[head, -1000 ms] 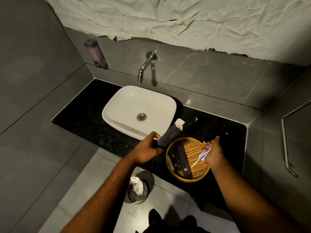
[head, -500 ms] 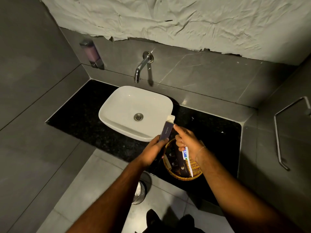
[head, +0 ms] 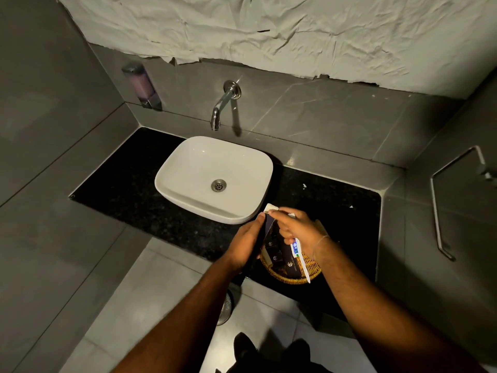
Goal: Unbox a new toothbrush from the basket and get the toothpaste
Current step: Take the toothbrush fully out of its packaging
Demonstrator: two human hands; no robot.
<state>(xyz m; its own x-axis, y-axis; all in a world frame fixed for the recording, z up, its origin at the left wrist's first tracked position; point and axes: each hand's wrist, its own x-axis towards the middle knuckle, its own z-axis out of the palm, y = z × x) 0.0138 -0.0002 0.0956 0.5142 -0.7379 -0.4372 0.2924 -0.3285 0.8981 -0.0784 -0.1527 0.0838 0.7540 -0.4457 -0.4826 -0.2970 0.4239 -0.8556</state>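
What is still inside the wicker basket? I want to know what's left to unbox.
The basket holds several dark boxes lying side by side. The right hand and its toothbrush cover the far part, so anything there cannot be seen.

A bathroom: white basin (head: 215, 179), wall tap (head: 223, 103), grey tiles (head: 322, 117)

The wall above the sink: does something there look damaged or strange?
Yes. A crumpled white sheet covers the upper wall, and its lower edge above the tap is torn and ragged, with small flaps hanging loose. The grey tiles below look intact. Small white specks also lie on the black counter.
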